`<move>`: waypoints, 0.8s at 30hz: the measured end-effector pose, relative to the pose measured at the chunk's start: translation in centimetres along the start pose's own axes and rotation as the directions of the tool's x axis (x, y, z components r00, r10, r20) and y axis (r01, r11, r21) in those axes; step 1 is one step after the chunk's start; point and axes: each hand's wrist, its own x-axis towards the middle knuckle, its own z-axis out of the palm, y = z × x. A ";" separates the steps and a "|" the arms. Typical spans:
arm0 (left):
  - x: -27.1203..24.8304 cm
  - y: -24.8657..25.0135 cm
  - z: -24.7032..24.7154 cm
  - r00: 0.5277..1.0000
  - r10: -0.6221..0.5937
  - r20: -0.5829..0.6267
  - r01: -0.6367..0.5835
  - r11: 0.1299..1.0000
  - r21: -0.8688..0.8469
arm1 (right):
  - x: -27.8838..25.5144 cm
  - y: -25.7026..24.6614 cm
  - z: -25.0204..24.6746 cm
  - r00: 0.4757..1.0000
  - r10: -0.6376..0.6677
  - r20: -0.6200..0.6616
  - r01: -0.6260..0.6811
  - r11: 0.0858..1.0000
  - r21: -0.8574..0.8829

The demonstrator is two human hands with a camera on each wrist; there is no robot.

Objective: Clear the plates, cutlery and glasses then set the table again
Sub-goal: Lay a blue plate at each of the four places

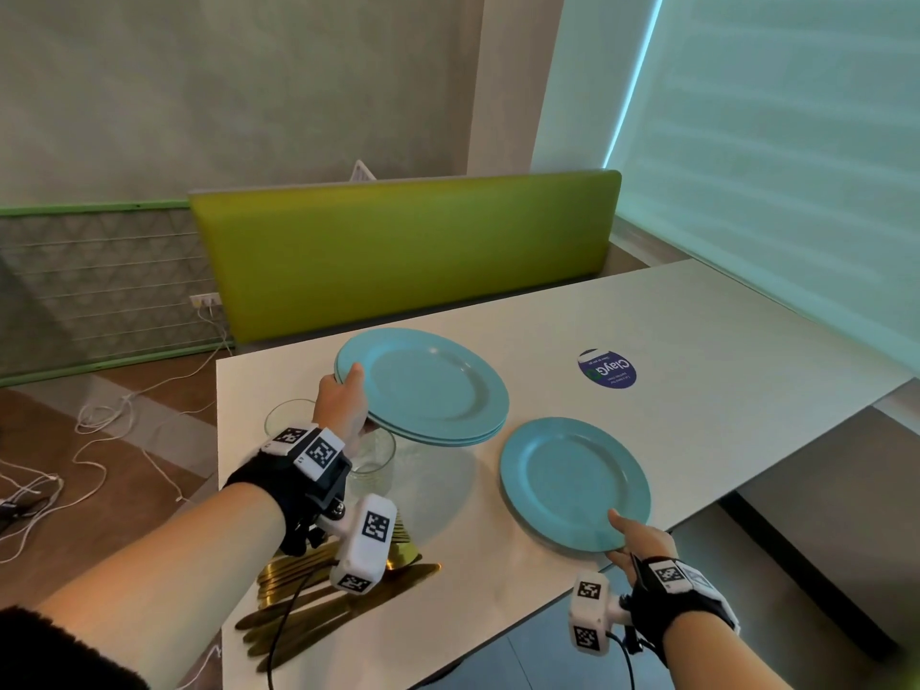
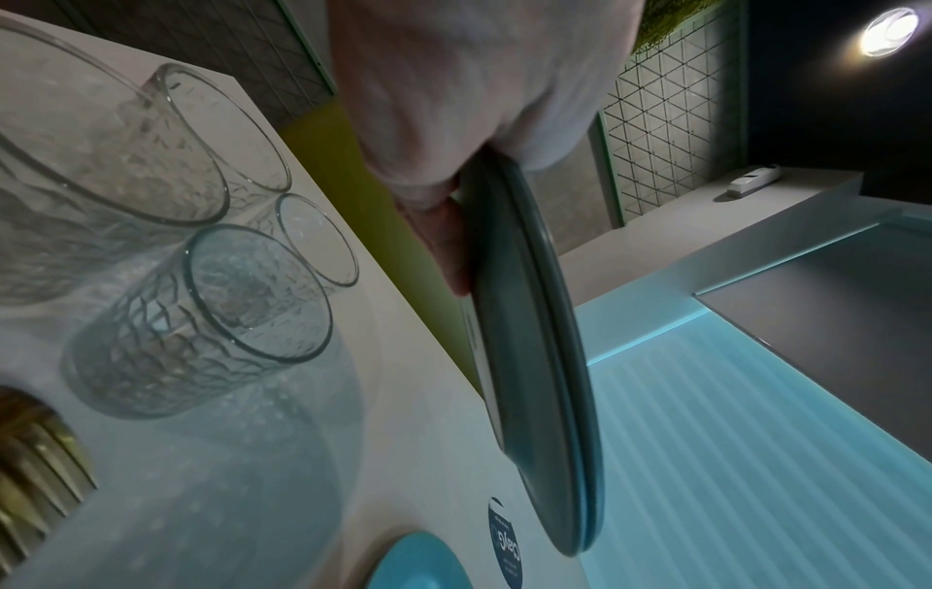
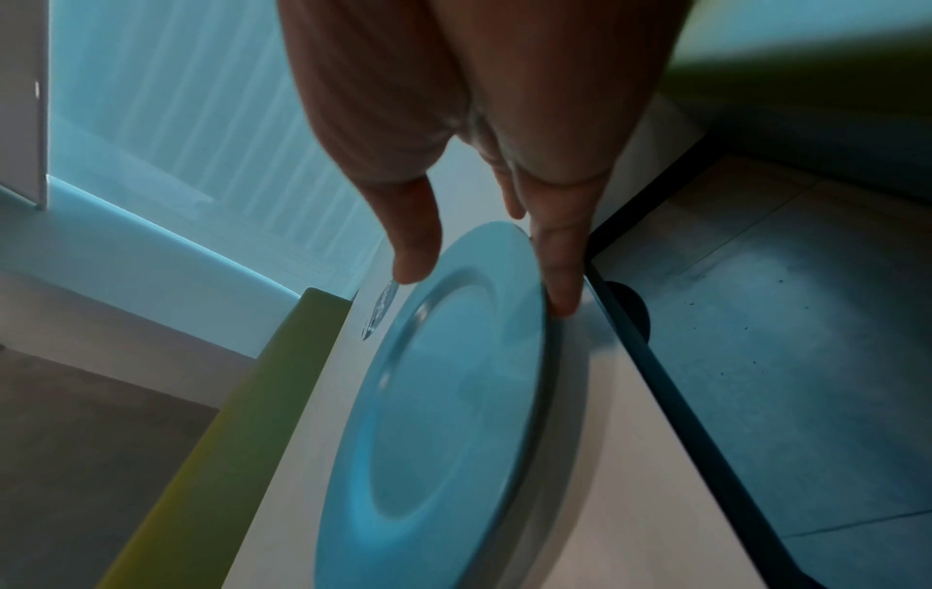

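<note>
Three blue plates sit in a stack point(image 1: 423, 385) that the left hand point(image 1: 343, 400) holds up above the white table point(image 1: 697, 331). The thumb lies on top of the stack's rim and the other fingers point(image 2: 443, 239) curl under it, so the hand grips the stack at its left edge. The stack casts a round shadow on the table below.

One more blue plate point(image 1: 572, 483) lies flat on the table, near the front edge and to the right of the stack. The right hand point(image 1: 642, 540) is at its near rim. The thumb reaches over the top of the rim and a long finger point(image 3: 559, 271) goes down beside the plate's edge. The fingers are almost straight and a little apart. I cannot tell if they really pinch the plate or only touch it.

Under and beside the left wrist stand some clear glasses point(image 2: 211, 295), close together on the table's left side. Gold cutlery point(image 1: 318, 595) lies in a bunch near the front left corner, partly hidden by the wrist camera.

Farther back on the table is a round dark blue sticker point(image 1: 607, 369). Behind the table is a green bench back point(image 1: 403, 251), and white cables point(image 1: 99, 415) lie on the floor to the left.
</note>
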 end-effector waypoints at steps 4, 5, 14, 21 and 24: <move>-0.2 0.0 0.2 1.000 0.005 0.015 -0.005 1.000 0.018 | 0.2 -0.5 0.0 1.000 -0.023 0.007 0.024 0.996 -0.081; -0.2 0.0 0.2 1.000 0.005 0.018 -0.006 1.000 0.025 | 0.5 -0.6 0.0 1.000 -0.026 0.006 0.027 0.996 -0.090; -0.6 -0.2 0.9 0.998 0.022 0.060 -0.025 0.999 0.045 | 0.8 0.1 0.6 0.998 -0.008 -0.058 -0.002 0.987 -0.158; -1.4 0.0 1.4 0.998 0.020 0.058 -0.022 0.999 0.033 | 0.4 -0.1 1.3 1.000 0.023 -0.011 -0.023 0.996 -0.089; -1.6 0.1 1.5 0.998 0.020 0.058 -0.021 0.999 0.029 | 0.7 -0.4 1.0 1.000 0.023 -0.007 -0.023 0.998 -0.053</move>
